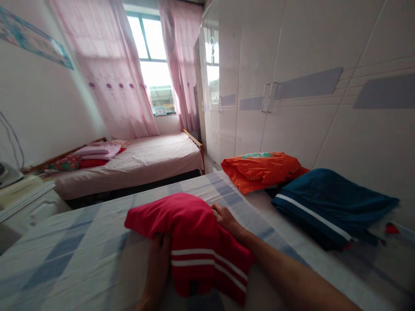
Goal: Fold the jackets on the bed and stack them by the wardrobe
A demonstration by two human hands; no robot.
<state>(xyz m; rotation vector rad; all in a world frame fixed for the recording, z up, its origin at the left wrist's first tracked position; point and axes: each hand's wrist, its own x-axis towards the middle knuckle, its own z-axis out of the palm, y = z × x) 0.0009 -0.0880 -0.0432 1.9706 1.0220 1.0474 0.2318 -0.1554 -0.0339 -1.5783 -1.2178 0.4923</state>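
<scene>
A red garment (pixel 191 220) with two white stripes lies bunched and partly folded on the striped bed sheet in front of me; I cannot tell what kind of garment it is. My left hand (pixel 158 250) grips its near left side, the fingertips tucked under a fold and hidden. On the far right edge, my right hand (pixel 223 217) has its fingers curled onto the cloth. To the right lie a folded dark teal garment (pixel 333 207) with a white stripe and, beyond it, an orange folded garment (pixel 262 170) with printed lettering.
White wardrobe doors (pixel 301 52) rise along the right. A second bed (pixel 155 151) holding folded pink and red cloths (pixel 97 153) stands below the window (pixel 152 65) and pink curtains (pixel 97 56). At the left is a white bedside cabinet (pixel 35 203).
</scene>
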